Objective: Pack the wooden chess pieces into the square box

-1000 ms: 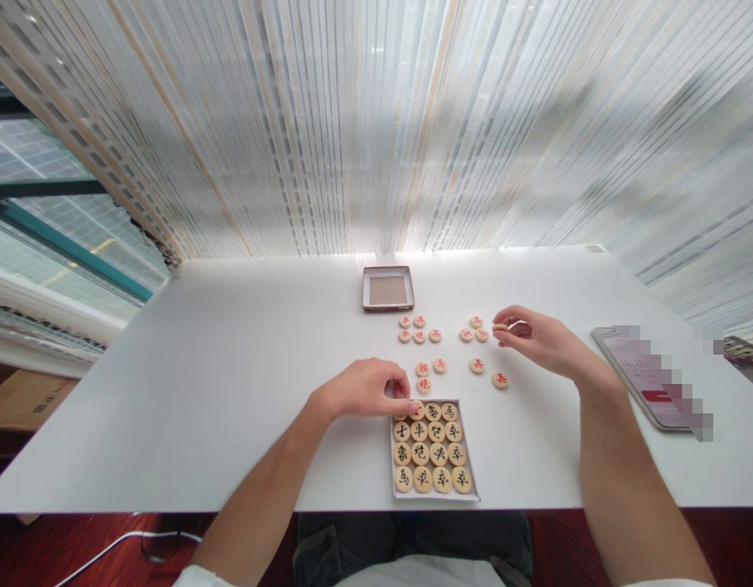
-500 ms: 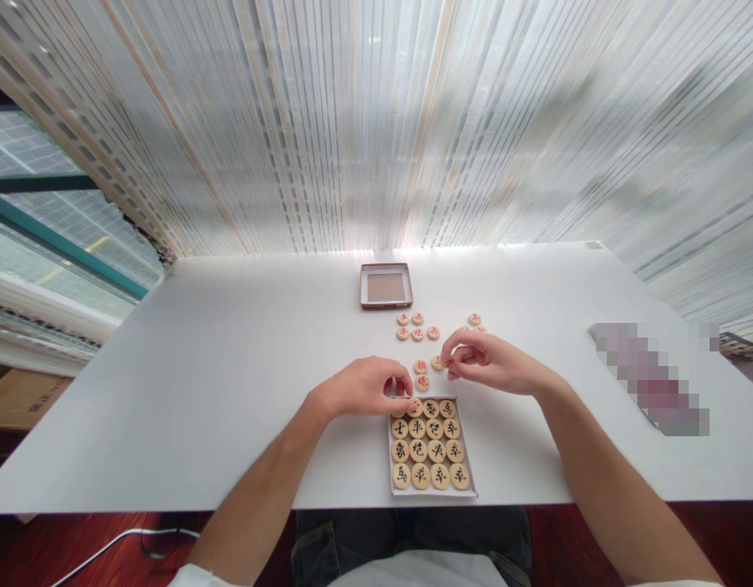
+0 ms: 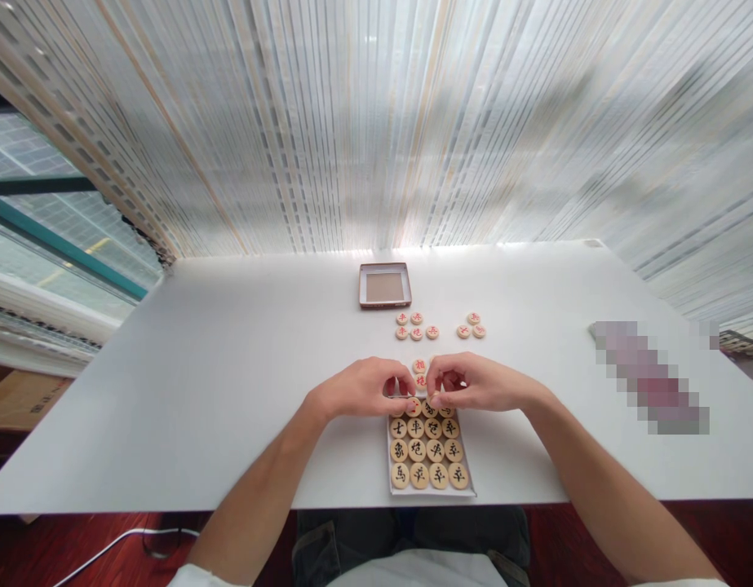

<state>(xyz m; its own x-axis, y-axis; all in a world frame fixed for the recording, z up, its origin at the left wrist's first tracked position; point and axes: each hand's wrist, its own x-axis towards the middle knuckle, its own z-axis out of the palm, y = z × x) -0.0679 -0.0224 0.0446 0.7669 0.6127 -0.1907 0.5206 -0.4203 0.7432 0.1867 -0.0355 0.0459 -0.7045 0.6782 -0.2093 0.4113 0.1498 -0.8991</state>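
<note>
A shallow white box [image 3: 467, 481] sits near the table's front edge, filled with rows of round wooden xiangqi pieces [image 3: 436, 450], mostly black-marked. At its far edge my left hand [image 3: 367, 390] is closed, the thumb on a red-marked xiangqi piece [image 3: 414, 406] in the far row. Beside it, my right hand [image 3: 477, 381] pinches a small xiangqi piece over the far row, mostly hidden by the fingers. Just beyond the box, two red-marked pieces [image 3: 419, 366] lie between my hands.
More red-marked pieces [image 3: 417, 333] lie further back, with a group of three [image 3: 472, 319] to their right. An open brown-rimmed box lid [image 3: 384, 305] stands behind them. A blurred-out flat object [image 3: 651, 379] lies at the right. Striped curtains [image 3: 369, 122] hang behind the table.
My right hand has moved left and nearer, from the loose red pieces to the box's far row. My left hand has stayed at the box's far edge.
</note>
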